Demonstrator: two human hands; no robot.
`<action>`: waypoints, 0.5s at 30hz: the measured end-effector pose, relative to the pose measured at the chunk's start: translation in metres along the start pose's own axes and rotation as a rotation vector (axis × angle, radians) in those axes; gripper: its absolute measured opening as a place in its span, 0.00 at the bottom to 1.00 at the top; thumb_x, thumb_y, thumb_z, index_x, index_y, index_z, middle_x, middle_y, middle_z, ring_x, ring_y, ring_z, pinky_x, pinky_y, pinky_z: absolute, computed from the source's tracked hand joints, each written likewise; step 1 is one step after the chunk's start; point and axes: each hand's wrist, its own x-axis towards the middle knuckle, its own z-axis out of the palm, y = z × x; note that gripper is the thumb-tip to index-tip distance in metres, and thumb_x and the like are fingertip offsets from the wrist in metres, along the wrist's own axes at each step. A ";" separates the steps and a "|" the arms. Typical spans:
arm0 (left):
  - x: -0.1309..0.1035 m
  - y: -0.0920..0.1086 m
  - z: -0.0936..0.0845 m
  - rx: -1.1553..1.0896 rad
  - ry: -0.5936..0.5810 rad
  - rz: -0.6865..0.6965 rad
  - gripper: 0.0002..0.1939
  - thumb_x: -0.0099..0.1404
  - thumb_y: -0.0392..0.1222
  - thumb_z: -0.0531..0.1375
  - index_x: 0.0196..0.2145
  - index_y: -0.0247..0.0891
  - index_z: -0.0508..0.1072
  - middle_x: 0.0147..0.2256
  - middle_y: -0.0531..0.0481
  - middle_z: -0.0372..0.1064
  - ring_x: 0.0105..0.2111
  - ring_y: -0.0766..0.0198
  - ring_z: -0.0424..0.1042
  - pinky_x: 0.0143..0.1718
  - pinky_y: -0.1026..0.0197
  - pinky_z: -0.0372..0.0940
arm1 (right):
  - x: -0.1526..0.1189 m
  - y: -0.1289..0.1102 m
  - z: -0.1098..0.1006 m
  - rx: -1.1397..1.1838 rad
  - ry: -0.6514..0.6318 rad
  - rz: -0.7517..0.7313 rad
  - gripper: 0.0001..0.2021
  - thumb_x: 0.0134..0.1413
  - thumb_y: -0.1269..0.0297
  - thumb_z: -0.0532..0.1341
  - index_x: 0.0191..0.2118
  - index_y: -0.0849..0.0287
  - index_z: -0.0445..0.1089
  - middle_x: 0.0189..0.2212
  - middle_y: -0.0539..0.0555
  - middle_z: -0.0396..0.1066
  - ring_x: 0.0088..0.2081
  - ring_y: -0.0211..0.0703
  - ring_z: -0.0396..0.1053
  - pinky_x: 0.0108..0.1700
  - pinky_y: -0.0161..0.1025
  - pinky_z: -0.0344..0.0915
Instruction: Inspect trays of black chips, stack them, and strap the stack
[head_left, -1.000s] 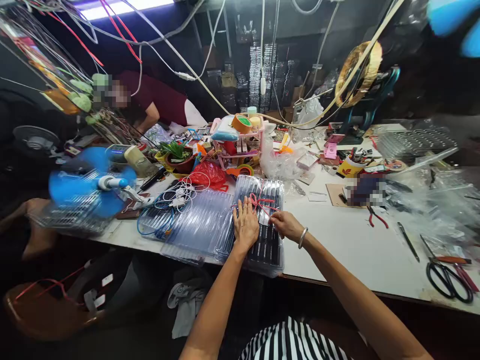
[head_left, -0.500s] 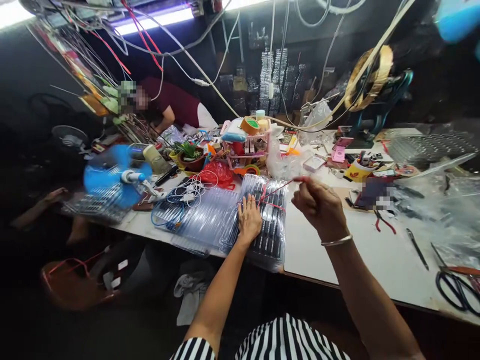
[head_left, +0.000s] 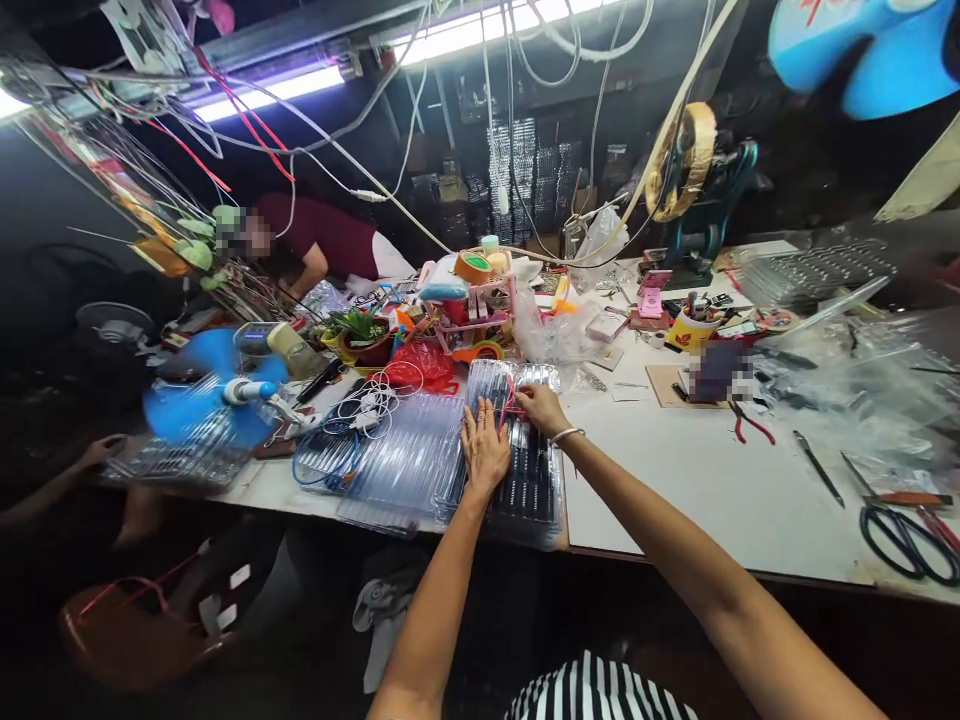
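A stack of clear plastic trays [head_left: 534,495] with dark rows inside lies at the table's front edge. Red string [head_left: 511,392] runs over the top of the stack. My left hand [head_left: 486,452] presses on the stack's left part, its fingers stretched out beside the string. Just to the right, my right hand [head_left: 541,408] has its fingers pinched together on the string, close above the trays. Part of the string is hidden behind both hands.
More clear plastic trays [head_left: 401,450] lie to the left, with tangled cables [head_left: 371,405] on them. A blue fan [head_left: 214,385] spins at far left, near other people's arms. Scissors [head_left: 904,540], pliers [head_left: 750,425] and plastic bags [head_left: 847,380] lie to the right. Cables hang overhead.
My right hand came down and left from a raised position, where it pulled the string taut, to the top of the stack. My left hand stays on the trays. The view shifted slightly.
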 end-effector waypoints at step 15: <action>0.001 0.002 -0.001 -0.018 -0.014 -0.006 0.27 0.68 0.47 0.48 0.60 0.31 0.59 0.63 0.45 0.50 0.64 0.48 0.43 0.62 0.47 0.44 | 0.005 0.017 0.008 -0.104 0.039 -0.078 0.12 0.60 0.61 0.58 0.45 0.63 0.66 0.36 0.53 0.68 0.31 0.36 0.68 0.31 0.37 0.69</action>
